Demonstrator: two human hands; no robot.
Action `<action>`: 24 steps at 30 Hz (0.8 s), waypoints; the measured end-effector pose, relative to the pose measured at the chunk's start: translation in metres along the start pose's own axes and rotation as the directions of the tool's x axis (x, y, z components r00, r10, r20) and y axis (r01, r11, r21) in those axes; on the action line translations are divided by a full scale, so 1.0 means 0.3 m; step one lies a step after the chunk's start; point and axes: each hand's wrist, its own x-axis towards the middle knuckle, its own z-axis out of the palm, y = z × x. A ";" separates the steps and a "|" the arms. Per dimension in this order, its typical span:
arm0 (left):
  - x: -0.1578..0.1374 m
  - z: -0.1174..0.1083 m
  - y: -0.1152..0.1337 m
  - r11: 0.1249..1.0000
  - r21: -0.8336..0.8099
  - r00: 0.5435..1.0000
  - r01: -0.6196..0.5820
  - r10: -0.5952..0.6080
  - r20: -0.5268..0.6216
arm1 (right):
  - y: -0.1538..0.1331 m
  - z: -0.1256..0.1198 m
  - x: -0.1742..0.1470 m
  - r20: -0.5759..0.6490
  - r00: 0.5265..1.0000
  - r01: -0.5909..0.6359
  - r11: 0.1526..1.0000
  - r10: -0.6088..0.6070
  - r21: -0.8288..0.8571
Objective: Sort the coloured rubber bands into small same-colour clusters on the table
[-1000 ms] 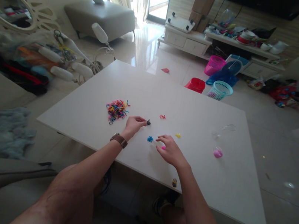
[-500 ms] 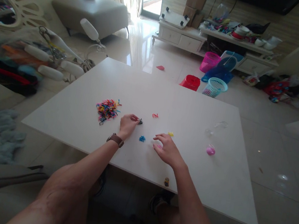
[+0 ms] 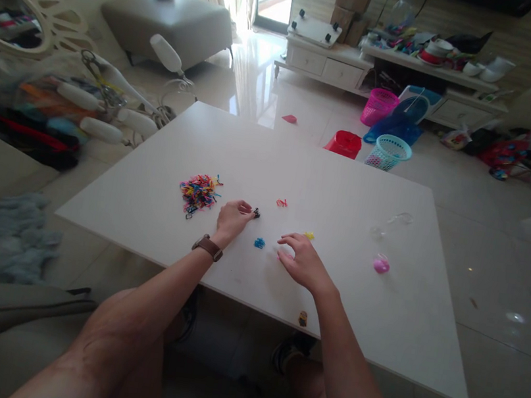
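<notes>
– So, what's the L hand point(image 3: 234, 217) doing?
– Fingers at the black bits point(image 3: 256, 212), on worktop point(image 3: 243, 149) nr the mixed pile point(image 3: 198, 193); can't tell if gripping or just touching
– & the R hand point(image 3: 303, 260)?
– Fingers parted, nothing visible in them, between blue bits point(image 3: 259, 243) & yellow bits point(image 3: 308, 235)
– Why's it all spaced out?
– Prob. so colours don't mix; red bits point(image 3: 281, 203) sit apart too
</notes>
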 end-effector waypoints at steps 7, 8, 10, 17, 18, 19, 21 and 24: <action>-0.016 -0.124 -0.013 0.988 0.152 0.997 0.009 -0.021 0.080 | -0.006 0.028 0.016 0.027 1.000 0.003 0.999 -0.002 -0.034; -0.011 -0.151 -0.021 0.983 0.181 0.997 0.016 -0.030 0.074 | -0.007 0.031 0.017 0.031 1.000 0.000 0.999 0.001 -0.035; 0.006 -0.214 -0.043 0.968 0.249 0.998 0.025 -0.037 0.041 | -0.007 0.035 0.018 0.038 0.999 -0.005 0.999 0.006 -0.038; 0.094 -0.411 -0.171 0.832 0.553 0.996 0.039 -0.079 0.047 | 0.029 0.017 0.022 0.009 0.999 -0.041 0.997 0.042 -0.059; 0.099 -0.418 -0.190 0.824 0.567 0.992 0.014 -0.083 0.096 | 0.037 0.010 0.024 -0.003 0.999 -0.051 0.996 0.051 -0.070; 0.103 -0.419 -0.206 0.823 0.568 0.988 -0.012 -0.079 0.136 | 0.045 0.003 0.026 -0.016 0.998 -0.060 0.995 0.059 -0.081; 0.104 -0.412 -0.233 0.842 0.538 0.980 -0.042 -0.069 0.185 | 0.057 -0.010 0.030 -0.038 0.997 -0.077 0.993 0.074 -0.090; 0.102 -0.395 -0.255 0.912 0.410 0.984 -0.016 -0.059 0.170 | 0.067 -0.019 0.033 -0.065 0.995 -0.085 0.993 0.080 -0.080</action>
